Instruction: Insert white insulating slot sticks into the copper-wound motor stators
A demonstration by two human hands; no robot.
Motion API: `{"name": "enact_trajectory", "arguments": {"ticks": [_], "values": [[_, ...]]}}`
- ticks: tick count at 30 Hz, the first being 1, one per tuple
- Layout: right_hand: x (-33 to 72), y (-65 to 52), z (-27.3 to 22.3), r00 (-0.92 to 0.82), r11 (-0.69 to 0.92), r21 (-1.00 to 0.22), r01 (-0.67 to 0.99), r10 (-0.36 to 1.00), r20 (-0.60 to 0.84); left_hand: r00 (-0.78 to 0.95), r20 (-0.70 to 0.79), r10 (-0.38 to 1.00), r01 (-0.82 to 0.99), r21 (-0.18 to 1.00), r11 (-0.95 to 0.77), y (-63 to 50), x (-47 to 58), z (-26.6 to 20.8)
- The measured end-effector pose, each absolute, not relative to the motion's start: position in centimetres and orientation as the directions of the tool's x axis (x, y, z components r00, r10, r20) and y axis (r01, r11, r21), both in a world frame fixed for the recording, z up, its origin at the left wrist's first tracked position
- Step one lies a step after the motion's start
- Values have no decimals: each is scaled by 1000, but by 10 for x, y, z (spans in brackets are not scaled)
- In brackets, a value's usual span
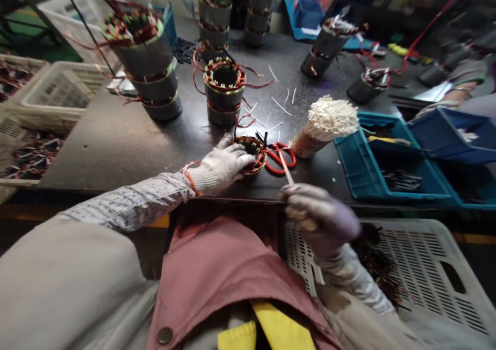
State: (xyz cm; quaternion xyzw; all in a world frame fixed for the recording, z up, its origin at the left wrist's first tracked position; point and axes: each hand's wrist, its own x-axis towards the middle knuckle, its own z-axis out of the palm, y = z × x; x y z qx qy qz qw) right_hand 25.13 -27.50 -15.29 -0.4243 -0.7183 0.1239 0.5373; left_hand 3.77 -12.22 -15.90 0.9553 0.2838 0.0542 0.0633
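My left hand [220, 165], in a whitish knit glove, rests on a small motor stator [251, 170] near the table's front edge. Its fingers lie over the rim and left side, steadying it. Copper windings and a dark upright piece show at the stator's top. My right hand [320, 213], gloved and blurred by motion, is closed on the lower end of a thin white cord [285, 166]. The cord slants up over red-handled scissors [279, 159], which lie right beside the stator; their blades are mostly hidden. A thick bundle of white cords [329, 120] stands behind my right hand.
Stacked stators [225, 89] stand further back, with a taller stack [151, 74] to the left. White cord scraps [281, 106] litter the tabletop. Blue bins [387, 159] sit at right, a white crate [426, 267] below. A co-worker's gloved hand [437, 107] is at far right.
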Motion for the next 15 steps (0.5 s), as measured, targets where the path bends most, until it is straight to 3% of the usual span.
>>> {"name": "enact_trajectory", "arguments": {"ticks": [2, 8, 15], "values": [[227, -294, -176, -93, 646, -626, 437, 725, 683, 816, 39, 577, 565, 162, -809, -122, 38, -157], [198, -311, -216, -3, 583, -786, 208, 803, 595, 803, 4, 596, 581, 219, -784, -116, 41, -160], [195, -306, -228, 102, 435, -885, 167, 885, 454, 809, 39, 586, 560, 251, -790, -116, 42, -161]]}}
